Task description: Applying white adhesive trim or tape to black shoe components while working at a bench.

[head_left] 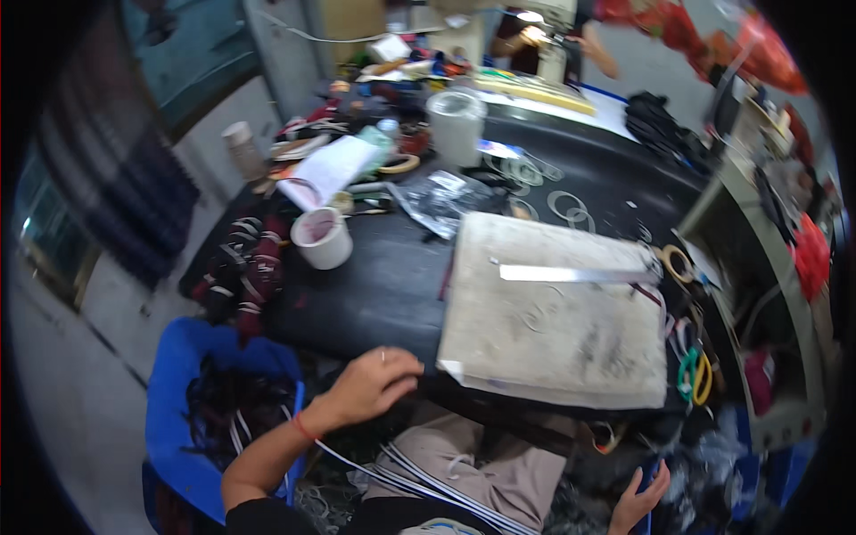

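My left hand point(373, 385) hovers at the near edge of the black table, to the left of a worn pale board point(553, 330). Its fingers are loosely bent, the thumb a little apart, and nothing shows in them. White-edged dark cords point(419, 486) run from beneath my left forearm across my lap. Low on the right, my right hand point(638, 501) has its fingers spread and appears to hold nothing; it is beside a dark blue edge. A metal ruler point(571, 274) lies across the board, with thin pale loops point(539, 312) below it.
At left stands a blue basket point(169, 383) of dark strips. On the table are a white cup point(323, 239), a large white roll point(456, 125), a clear plastic bag point(441, 201) and bundled dark cords point(259, 272). Scissors point(694, 374) lie right of the board. Another person sits behind a sewing machine point(555, 45).
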The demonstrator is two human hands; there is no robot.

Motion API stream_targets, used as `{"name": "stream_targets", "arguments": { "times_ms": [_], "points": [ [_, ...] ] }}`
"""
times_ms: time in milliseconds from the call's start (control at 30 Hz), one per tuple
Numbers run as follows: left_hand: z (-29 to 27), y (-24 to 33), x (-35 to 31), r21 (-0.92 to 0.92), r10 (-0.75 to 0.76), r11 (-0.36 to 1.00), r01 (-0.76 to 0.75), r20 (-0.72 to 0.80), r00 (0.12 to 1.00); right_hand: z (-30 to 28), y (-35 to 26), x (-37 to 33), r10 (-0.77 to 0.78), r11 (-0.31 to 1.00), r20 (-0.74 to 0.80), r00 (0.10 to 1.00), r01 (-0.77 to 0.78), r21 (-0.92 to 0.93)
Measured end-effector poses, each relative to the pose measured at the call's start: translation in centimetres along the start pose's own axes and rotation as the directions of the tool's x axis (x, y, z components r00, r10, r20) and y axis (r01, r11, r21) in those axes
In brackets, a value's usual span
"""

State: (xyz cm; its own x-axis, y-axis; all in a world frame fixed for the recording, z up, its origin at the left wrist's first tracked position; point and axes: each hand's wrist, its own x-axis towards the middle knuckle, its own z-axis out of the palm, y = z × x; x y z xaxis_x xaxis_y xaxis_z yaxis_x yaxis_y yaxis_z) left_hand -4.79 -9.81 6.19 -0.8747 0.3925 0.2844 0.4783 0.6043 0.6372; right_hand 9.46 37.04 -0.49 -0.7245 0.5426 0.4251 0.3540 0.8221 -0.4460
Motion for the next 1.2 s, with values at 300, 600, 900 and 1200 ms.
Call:
{"name": "stream_targets", "arguments": {
  "times_ms": [300, 600, 900, 1200],
  "points": [
    [-13.2, -12.2, 4.6, 0.438, -0.165, 0.783, 0.443, -0.540, 0.825, 4.0, -16.1, 1.2, -0.432, 0.841, 0.111, 0.895, 0.356, 0.408],
    [-12.7, -12.1, 4.5, -0.126, -0.387, 0.912, 0.390, -0.577, 0.719, 4.7, -18.8, -1.9, -0.385, 0.806, 0.271, 0.882, 0.178, 0.564],
    [-6.7, -0.5, 5.4, -0.523, -0.395, 0.829, 0.198, -0.297, 0.869, 4.5, -29.6, 0.0, -0.618, 0.496, 0.246, 0.747, 0.127, 0.859],
    [-11.0, -13.8, 5.1, 0.759, -0.263, 0.489, 0.429, -0.340, 0.903, 5.6, -24.2, 1.0, -0.424, 0.656, 0.403, 0.811, -0.032, 0.754]
  ]
}}
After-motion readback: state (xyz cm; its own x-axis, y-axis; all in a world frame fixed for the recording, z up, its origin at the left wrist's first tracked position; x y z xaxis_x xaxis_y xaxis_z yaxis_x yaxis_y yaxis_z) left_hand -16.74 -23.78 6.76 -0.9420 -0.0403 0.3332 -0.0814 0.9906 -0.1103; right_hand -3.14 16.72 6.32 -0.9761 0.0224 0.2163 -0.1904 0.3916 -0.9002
